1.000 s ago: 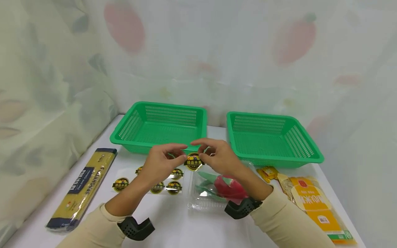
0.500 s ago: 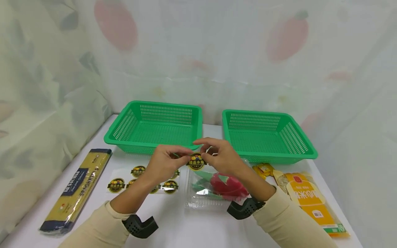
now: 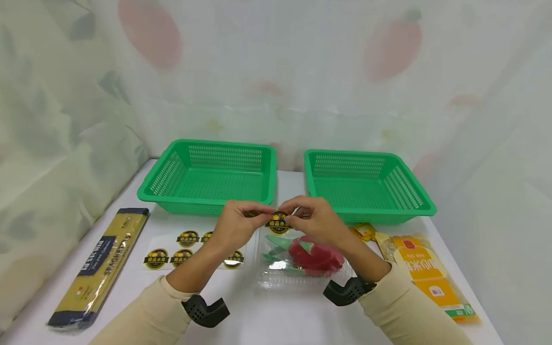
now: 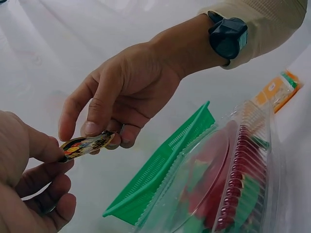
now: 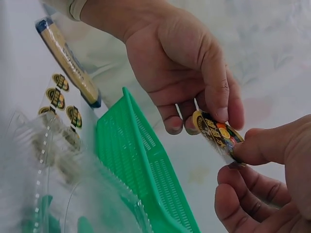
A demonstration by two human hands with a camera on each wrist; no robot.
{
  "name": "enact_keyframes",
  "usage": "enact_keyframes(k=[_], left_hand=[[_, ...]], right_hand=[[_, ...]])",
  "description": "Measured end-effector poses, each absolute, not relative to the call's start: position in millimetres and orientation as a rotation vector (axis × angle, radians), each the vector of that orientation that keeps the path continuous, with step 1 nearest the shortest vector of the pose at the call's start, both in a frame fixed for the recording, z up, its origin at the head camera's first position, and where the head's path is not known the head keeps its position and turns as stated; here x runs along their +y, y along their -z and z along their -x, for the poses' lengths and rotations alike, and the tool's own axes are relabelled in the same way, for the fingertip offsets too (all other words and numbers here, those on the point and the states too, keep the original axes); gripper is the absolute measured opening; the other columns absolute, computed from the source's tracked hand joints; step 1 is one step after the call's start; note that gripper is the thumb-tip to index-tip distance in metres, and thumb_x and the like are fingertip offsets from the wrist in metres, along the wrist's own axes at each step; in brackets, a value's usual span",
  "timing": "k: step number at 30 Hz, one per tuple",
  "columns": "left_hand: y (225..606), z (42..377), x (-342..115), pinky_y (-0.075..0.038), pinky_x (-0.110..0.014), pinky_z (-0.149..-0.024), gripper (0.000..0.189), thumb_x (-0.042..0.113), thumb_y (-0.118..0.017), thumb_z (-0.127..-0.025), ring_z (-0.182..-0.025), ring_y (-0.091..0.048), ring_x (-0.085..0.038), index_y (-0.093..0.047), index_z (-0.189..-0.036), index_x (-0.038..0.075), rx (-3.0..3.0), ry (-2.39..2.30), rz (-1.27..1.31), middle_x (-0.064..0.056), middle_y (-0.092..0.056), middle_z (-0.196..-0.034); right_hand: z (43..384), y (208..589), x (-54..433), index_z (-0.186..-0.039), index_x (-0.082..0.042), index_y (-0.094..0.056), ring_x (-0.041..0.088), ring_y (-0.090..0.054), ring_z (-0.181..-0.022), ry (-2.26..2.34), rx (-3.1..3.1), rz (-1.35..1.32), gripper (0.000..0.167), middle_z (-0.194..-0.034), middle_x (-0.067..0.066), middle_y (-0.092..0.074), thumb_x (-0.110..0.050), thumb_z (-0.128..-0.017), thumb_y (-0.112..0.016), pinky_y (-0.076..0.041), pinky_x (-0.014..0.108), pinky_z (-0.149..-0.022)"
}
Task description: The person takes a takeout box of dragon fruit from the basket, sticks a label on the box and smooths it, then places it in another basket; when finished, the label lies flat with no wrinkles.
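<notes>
Between both hands, above the table, is a round black-and-gold sticker [image 3: 279, 224] with fruit and characters printed on it. My left hand [image 3: 238, 225] pinches its left edge between thumb and forefinger. On the opposite edge, my right hand [image 3: 316, 221] pinches it the same way; the wrist views show both thumbs on the sticker [image 4: 86, 145]. Below the hands lies a closed clear plastic clamshell box [image 3: 282, 280] with red and green contents [image 3: 315, 256]. A sheet of matching stickers [image 3: 166, 242] lies flat to its left, partly hidden by my left forearm.
Two green plastic baskets, a left one [image 3: 144, 199] and a right one [image 3: 431, 211], stand at the back. A spaghetti pack [image 3: 101, 266] lies at the far left. On the right are a yellow-orange food bag [image 3: 431, 275] and small yellow packets [image 3: 364, 231]. A curtain hangs behind.
Both hands have come slightly closer together, the left moving right, with the sticker still between them. The head view has shifted a little, so the table things appear further left.
</notes>
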State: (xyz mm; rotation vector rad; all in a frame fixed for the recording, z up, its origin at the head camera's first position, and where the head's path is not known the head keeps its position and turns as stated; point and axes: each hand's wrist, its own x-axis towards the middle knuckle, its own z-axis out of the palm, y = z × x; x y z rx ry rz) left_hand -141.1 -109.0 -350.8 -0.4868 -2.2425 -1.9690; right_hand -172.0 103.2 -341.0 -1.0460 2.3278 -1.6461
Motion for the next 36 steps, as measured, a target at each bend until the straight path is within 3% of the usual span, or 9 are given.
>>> enact_keyframes(k=[9,18,23,29,36], left_hand=[[364,150,-91,-0.054,-0.027,-0.069,0.012,-0.006,-0.068,-0.085,-0.080,-0.067,-0.022,-0.074,-0.095,-0.007,-2.241,2.055,0.383,-0.014,-0.071,-0.091],[380,156,-81,-0.052,-0.026,-0.060,0.014,-0.006,-0.068,-0.084,-0.075,-0.065,-0.022,-0.075,-0.095,-0.002,-2.324,1.892,0.471,-0.011,-0.071,-0.089],[388,158,-77,-0.051,-0.027,-0.055,0.015,-0.005,-0.069,-0.084,-0.068,-0.063,-0.016,-0.077,-0.094,0.002,-2.375,1.730,0.527,-0.006,-0.072,-0.087],[397,161,-71,-0.052,-0.028,-0.057,0.017,-0.007,-0.069,-0.083,-0.065,-0.062,-0.014,-0.076,-0.095,0.002,-2.374,1.608,0.618,-0.006,-0.072,-0.086],[406,162,-65,-0.049,-0.032,-0.065,0.020,-0.004,-0.072,-0.080,-0.077,-0.061,-0.016,-0.077,-0.097,0.006,-2.442,1.460,0.609,0.001,-0.070,-0.082]], right_hand=[[175,350,118,-0.109,0.003,-0.070,0.024,-0.068,-0.081,1.685,2.266,0.984,0.020,-0.103,0.012,-0.068,0.004,-0.091,-0.060,-0.055,0.036,-0.073],[177,363,131,-0.110,0.000,-0.070,0.031,-0.064,-0.079,1.654,2.312,0.908,0.021,-0.099,0.011,-0.068,0.001,-0.090,-0.062,-0.054,0.032,-0.069],[178,370,135,-0.111,0.001,-0.069,0.030,-0.065,-0.080,1.657,2.287,0.863,0.022,-0.100,0.013,-0.067,0.002,-0.090,-0.062,-0.056,0.040,-0.069],[180,378,139,-0.111,0.003,-0.070,0.026,-0.067,-0.079,1.636,2.290,0.826,0.022,-0.102,0.016,-0.068,0.003,-0.091,-0.061,-0.056,0.041,-0.066],[181,384,145,-0.108,-0.004,-0.073,0.017,-0.066,-0.078,1.458,2.490,0.872,0.022,-0.096,0.006,-0.070,0.001,-0.088,-0.063,-0.054,0.032,-0.069]])
